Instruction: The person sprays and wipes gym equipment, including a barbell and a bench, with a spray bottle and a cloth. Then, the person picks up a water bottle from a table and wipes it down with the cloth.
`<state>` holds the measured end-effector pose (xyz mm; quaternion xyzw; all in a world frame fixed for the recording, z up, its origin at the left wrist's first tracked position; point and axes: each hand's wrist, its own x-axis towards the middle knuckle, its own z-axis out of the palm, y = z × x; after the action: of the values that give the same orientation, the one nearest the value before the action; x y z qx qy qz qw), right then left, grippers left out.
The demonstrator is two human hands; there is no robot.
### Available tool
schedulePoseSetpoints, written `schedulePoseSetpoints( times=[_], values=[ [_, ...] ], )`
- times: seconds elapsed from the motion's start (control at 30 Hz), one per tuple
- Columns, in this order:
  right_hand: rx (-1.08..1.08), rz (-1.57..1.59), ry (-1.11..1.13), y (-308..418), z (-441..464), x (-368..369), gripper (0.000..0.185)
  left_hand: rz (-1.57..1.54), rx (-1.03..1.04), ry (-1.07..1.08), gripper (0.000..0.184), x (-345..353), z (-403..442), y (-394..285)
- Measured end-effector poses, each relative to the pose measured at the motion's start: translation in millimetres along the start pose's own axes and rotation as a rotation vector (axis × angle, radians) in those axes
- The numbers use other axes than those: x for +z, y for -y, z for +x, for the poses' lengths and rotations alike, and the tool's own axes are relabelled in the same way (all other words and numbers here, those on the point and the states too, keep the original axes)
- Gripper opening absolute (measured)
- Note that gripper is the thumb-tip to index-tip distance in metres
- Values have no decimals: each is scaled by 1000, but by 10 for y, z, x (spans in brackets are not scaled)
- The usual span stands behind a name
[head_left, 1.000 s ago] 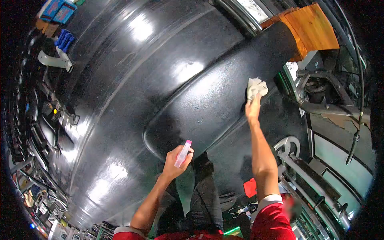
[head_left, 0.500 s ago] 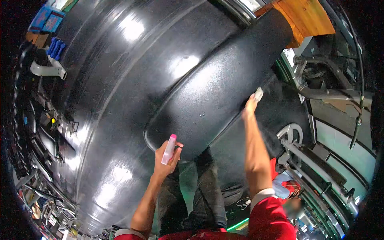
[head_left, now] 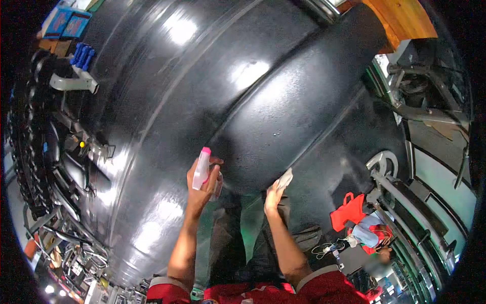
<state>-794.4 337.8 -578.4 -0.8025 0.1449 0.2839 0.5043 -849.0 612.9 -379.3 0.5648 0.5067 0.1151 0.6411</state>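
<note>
Left hand (head_left: 202,194) raised on a near-upright forearm, lower centre-left of frame, fingers closed round a pink-tipped spray bottle (head_left: 202,169). Right forearm slants up and inward; right hand (head_left: 274,196), lower centre, has its fingers closed on a pale cloth (head_left: 285,178) at the near edge of the black pad (head_left: 298,106). Blue box (head_left: 76,24), upper left: markings too small to read.

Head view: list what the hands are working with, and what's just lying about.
In use, it seems:
- pink-topped bottle, in the left hand
- pale cloth, in the right hand
- black pad, cloth at its edge

Apparently lying about:
- red bag
- blue dumbbells
</note>
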Motion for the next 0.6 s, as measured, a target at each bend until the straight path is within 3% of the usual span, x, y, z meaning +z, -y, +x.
schedulePoseSetpoints(
  times=[0.07, 0.1, 0.13, 0.2, 0.23, 0.3, 0.33, 0.37, 0.43, 0.47, 0.5, 0.6],
  values=[
    [161, 195, -43, -353, -252, 73, 70, 39, 88, -58, 15, -134, 4, 45],
    [166, 197, -38, -293, -416, 143, 70, 55, 132, -85, 15, -207, -4, 72],
    [303, 360, -59, -144, -581, 200, 68, 180, 177, -64, 16, -333, -9, 109],
    [514, 613, -60, -144, -776, 257, 59, 139, 135, -92, 16, -487, -61, 132],
    [518, 607, -51, -222, -854, 274, 59, 98, 89, -115, 17, -557, -108, 147],
    [704, 1218, 198, -337, -1015, 359, 43, 25, 54, -161, 17, -693, -225, 211],
    [373, 1149, 398, -11, -1135, 535, 48, 50, 60, -188, 17, -755, -273, 222],
    [616, 1178, 327, 42, -1185, 654, 45, 75, 65, -214, 17, -819, -327, 239],
    [518, 1212, 451, 383, -1217, 983, 38, 76, 20, -256, 17, -910, -454, 367],
    [834, 1346, 171, 90, -1177, 1102, 35, 13, 23, -289, 16, -937, -495, 387],
    [921, 1412, 129, 359, -1162, 1272, 36, -52, 27, -321, 16, -967, -534, 409],
    [1030, 1446, 126, 231, -996, 1664, 41, -66, 35, -345, 14, -1040, -623, 436]
  ],
)
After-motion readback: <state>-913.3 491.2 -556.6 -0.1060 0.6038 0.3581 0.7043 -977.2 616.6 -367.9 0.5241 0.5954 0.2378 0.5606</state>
